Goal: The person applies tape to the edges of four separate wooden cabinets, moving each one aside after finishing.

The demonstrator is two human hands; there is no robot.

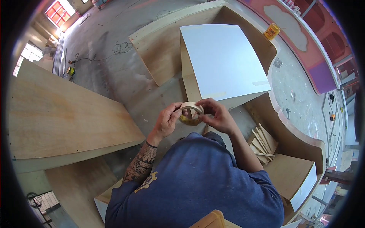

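Observation:
A roll of cream masking tape (187, 105) is held up in front of my chest, its open core facing me. My left hand (166, 119) grips the left side of the roll between thumb and fingers. On the opposite side, my right hand (219, 117) is closed on the roll, with fingertips at its upper rim and the thumb lower down. A yellowish curved band (190, 121) shows right below the roll, between the hands. Just beyond them stands a wooden box with a white top panel (226, 60), which has strips of tape near its front edge.
A curved wooden frame (275, 57) wraps around the box, with a yellow jar (272, 31) on its rim. Thin wood strips (262, 141) lie at right beside a smaller box (289, 173). A large plywood panel (68, 114) stands at left. Cables (121, 48) lie on the floor.

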